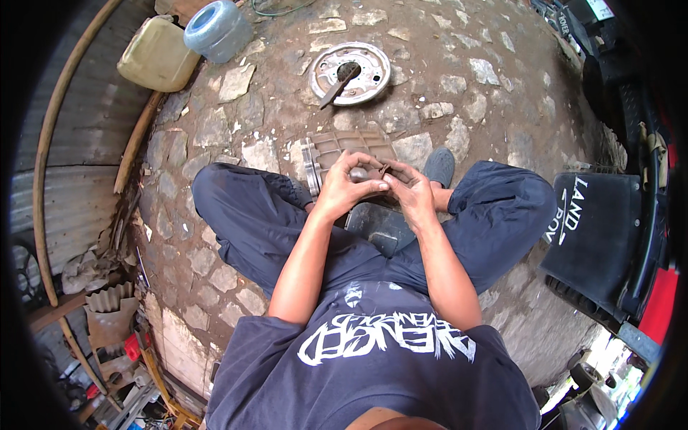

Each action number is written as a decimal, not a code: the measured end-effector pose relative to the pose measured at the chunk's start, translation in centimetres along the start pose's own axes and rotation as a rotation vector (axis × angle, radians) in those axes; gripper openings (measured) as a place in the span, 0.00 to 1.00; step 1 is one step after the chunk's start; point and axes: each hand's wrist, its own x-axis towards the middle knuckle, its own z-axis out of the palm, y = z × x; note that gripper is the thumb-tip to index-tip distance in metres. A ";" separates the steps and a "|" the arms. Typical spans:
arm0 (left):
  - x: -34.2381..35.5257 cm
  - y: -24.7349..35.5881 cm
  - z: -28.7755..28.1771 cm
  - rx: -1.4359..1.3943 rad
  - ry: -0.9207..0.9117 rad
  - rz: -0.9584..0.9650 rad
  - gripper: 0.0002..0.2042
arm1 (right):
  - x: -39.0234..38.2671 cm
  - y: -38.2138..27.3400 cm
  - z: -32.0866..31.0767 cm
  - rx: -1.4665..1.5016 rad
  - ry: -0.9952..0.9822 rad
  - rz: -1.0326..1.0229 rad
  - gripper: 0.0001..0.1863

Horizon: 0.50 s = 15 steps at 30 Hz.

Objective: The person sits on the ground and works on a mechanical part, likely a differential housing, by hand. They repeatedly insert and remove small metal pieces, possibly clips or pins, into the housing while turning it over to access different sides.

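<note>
Person: sits cross-legged on a stone-paved floor (215, 129), both forearms reaching forward.
Left hand (344, 185): fingers curled closed around a small rounded grey metal part (357, 173).
Right hand (408, 188): fingers pinched on the same part, touching the left hand.
Below hands: ribbed brown metal casing (344, 143).
Beyond: round metal disc (351, 73).

- The floor (459, 79) is rough stone set in brown earth, lit by flat daylight.
- At upper left a corrugated metal wall (79, 143) curves with the lens; a yellowish jerrycan (158, 54) and a bluish water bottle (217, 29) lie beside it.
- A round metal plate (351, 72) lies at top centre.
- Scrap and tools (107, 337) pile up at lower left.
- A black vehicle part (598, 229) stands at the right edge.
</note>
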 end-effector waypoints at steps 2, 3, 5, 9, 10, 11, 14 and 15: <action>0.0 1.8 0.4 -0.116 0.014 -0.099 0.20 | 0.0 0.5 -0.1 -0.027 0.032 -0.050 0.16; 0.0 1.8 0.5 -0.279 0.003 -0.201 0.20 | -0.1 0.8 -0.1 -0.041 0.049 -0.074 0.14; 0.2 1.5 0.0 -0.136 0.062 -0.162 0.19 | 0.0 0.8 -0.5 0.054 0.023 -0.035 0.11; 0.2 1.0 -0.5 -0.279 0.085 -0.121 0.13 | -0.3 -0.3 0.5 0.217 0.085 0.029 0.10; 0.2 1.1 -0.6 -0.337 0.072 -0.127 0.12 | -0.4 -0.4 0.4 0.231 0.088 0.016 0.11; 0.2 1.1 -0.7 -0.289 0.063 -0.106 0.10 | -0.4 -0.5 0.3 0.245 0.090 0.003 0.11; -0.2 2.0 -0.5 -0.223 0.087 -0.122 0.10 | -0.4 -0.9 0.6 0.221 0.085 -0.005 0.12; -0.2 1.8 -0.4 -0.228 0.079 -0.116 0.09 | -0.6 -1.2 0.9 0.204 0.070 0.004 0.13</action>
